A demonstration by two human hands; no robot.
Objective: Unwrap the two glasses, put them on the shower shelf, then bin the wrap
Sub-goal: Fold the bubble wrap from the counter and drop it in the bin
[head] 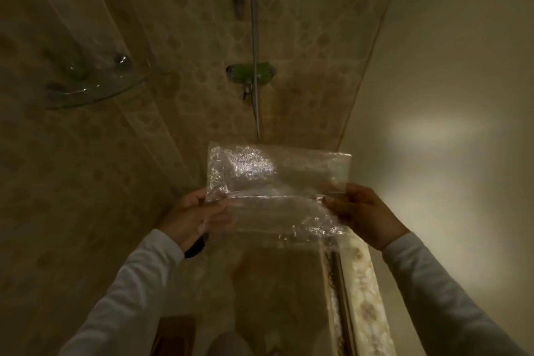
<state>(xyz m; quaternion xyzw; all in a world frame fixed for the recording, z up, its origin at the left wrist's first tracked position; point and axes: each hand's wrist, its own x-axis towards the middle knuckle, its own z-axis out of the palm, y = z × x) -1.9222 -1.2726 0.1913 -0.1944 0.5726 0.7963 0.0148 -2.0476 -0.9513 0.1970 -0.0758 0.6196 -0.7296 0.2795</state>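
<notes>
Left hand point(192, 215) & right hand point(365, 215) each pinch one end of the bubble wrap point(277, 191), stretched flat btwn them. Glass shelf point(86, 89) on tiled wall, upper left.

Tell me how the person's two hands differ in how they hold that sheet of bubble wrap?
The left hand pinches the bubble wrap at its left edge, lower in the picture; the right hand pinches the right edge. The left hand looks paler and better lit; the right hand looks darker, in shadow. A dark thing pokes out beneath the left hand, none beneath the right. Both wear white sleeves and hold the wrap stretched flat between them.
</notes>
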